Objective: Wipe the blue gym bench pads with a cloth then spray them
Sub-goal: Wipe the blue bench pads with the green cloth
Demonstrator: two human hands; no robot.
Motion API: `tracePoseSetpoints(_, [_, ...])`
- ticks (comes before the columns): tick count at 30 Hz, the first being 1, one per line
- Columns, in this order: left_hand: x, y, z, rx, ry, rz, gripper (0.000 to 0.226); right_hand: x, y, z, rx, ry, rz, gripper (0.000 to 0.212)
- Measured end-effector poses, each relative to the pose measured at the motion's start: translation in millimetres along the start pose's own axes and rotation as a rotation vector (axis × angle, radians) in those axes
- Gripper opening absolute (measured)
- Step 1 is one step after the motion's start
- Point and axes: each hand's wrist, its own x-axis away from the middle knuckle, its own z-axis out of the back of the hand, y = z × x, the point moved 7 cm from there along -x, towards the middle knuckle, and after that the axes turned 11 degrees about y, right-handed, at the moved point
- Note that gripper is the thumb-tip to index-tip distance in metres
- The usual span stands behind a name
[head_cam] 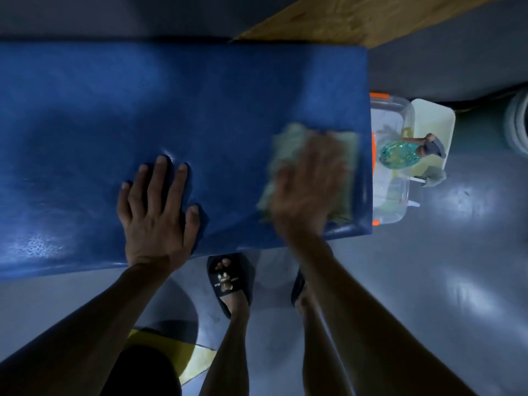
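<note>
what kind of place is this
Most likely a gym: a padded blue bench pad stands on a smooth grey floor, and a spray bottle waits in a clear tub beside it.

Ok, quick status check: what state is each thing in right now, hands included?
Bench pad: blue, dented under the left hand, shiny patches on its surface.
Left hand: flat, fingers spread, pressing on the pad.
Right hand: blurred, pressing on the cloth.
Cloth: greenish, flat on the pad near its right end.
Spray bottle: in the clear tub, untouched.
Clear tub: on the floor, past the pad's right end.
</note>
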Motion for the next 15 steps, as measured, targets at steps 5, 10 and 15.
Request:
tracePoseSetpoints(5, [1, 1, 1, 0.006, 0.037, -0.015, 0.068, 42, -70, 7, -0.179, -0.329, 0.763, 0.06])
tracePoseSetpoints(10, [2, -1, 0, -0.006, 0.058, -0.016, 0.067, -47, 73, 4, 0.0, -0.122, 0.189, 0.059])
tracePoseSetpoints(15, [2, 0, 0, -0.024, 0.053, -0.014, 0.067, -50, 51, -4, 0.073, 0.069, -0.261, 0.063])
